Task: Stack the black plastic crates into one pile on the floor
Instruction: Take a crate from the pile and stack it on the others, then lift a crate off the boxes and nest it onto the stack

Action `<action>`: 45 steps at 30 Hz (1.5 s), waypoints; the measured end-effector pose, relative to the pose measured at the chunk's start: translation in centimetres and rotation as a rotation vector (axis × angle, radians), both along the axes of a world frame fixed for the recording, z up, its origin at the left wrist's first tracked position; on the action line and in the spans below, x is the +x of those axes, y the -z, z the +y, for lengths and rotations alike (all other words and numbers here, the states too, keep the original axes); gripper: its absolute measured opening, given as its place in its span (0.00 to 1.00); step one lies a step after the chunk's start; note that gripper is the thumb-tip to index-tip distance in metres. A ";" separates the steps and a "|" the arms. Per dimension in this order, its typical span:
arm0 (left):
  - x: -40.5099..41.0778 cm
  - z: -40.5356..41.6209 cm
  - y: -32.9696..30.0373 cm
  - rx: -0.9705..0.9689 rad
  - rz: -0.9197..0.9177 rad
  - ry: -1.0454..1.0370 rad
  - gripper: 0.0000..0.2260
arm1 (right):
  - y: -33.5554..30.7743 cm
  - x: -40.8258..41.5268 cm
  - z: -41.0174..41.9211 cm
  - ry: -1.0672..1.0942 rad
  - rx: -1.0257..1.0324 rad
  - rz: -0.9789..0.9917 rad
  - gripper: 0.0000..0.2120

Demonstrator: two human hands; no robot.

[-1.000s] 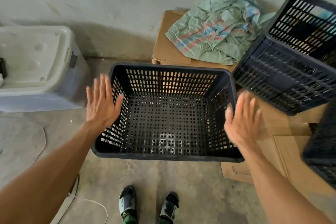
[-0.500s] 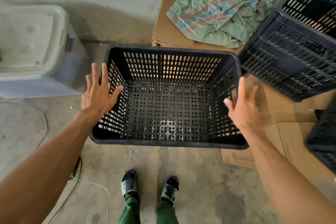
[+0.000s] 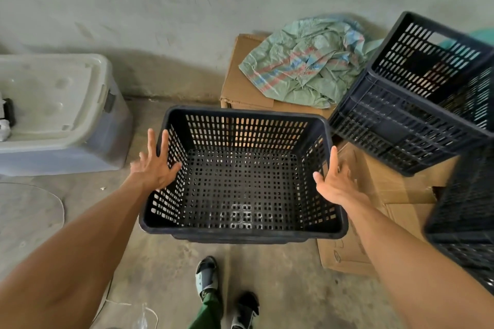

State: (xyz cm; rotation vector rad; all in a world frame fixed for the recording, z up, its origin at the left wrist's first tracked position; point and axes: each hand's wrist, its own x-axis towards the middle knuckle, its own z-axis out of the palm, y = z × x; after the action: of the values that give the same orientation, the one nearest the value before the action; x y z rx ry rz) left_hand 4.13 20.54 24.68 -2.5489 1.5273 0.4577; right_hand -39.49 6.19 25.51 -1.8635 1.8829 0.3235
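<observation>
Head view: black crate (image 3: 242, 176) upright on the floor (image 3: 280, 288) ahead of my feet, empty, mouth up. My left hand (image 3: 154, 168) is spread wide beside its left wall, fingers splayed, holding nothing; 0.5 s ago it lay nearer the rim. My right hand (image 3: 335, 181) is likewise open at the right wall, grasping nothing. A 2nd crate (image 3: 417, 104) sits tilted on cardboard boxes (image 3: 387, 181) at right, as before; a 3rd crate (image 3: 465, 222) shows at the right edge.
</observation>
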 end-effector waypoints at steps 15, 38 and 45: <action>-6.4 -15.3 -10.7 -0.087 0.104 0.312 0.44 | -12.6 2.2 -4.6 0.104 -0.229 -0.048 0.34; -39.4 -47.5 -14.7 -0.192 0.094 0.610 0.46 | -12.1 -20.2 -19.0 1.222 -0.251 -0.390 0.52; -40.2 -48.7 -13.0 -0.188 0.130 0.490 0.42 | -9.0 -20.4 -20.2 1.453 -0.511 -0.720 0.35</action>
State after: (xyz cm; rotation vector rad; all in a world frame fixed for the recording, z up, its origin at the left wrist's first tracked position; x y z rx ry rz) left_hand -36.02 -28.15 37.64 -2.1780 2.2484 0.4334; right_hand -59.88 -13.99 34.51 -0.2600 2.2364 -1.1801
